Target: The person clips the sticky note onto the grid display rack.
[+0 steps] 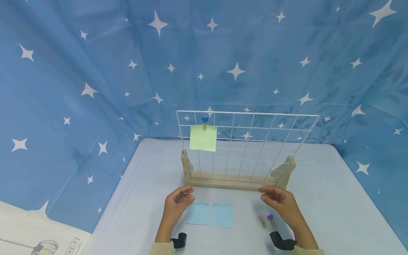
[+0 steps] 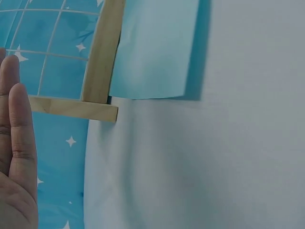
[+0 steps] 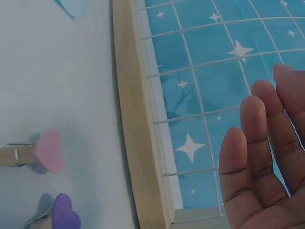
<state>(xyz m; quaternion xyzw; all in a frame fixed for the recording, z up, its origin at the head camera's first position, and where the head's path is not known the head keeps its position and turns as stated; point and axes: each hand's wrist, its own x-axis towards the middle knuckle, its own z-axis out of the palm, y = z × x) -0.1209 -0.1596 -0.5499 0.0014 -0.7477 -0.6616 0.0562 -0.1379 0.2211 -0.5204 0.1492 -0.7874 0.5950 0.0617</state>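
So I'm watching the feeds from here, and everything's sitting around one white wire grid panel (image 1: 248,148) that's standing upright in one wooden stand (image 1: 234,180) on the pale table (image 1: 334,198).

Both hands are hovering just in front of that stand, holding nothing. The left hand (image 1: 177,204) is hanging by the stand's left foot with its fingers loosely curled toward it; on the left wrist cam the fingers (image 2: 16,129) are looking pretty much straight and together, not touching wood. The right hand (image 1: 280,202) is floating by the stand's right foot, fingers relaxed and slightly spread, and I'm not seeing contact on the right wrist cam (image 3: 267,162) either.

Counting stuff:
- One green sticky note (image 1: 203,138) is hanging on the grid's upper left, pinned by one blue heart clothespin (image 1: 205,122).
- Two blue sticky notes (image 1: 210,214) are lying flat side by side in front of the stand, between the hands.
- Two more heart clothespins are lying in front of the stand near the right hand: one pink (image 1: 262,219) and one purple (image 1: 271,219), just beside each other.

Blue star-print cloth (image 1: 95,71) is draping behind the grid.
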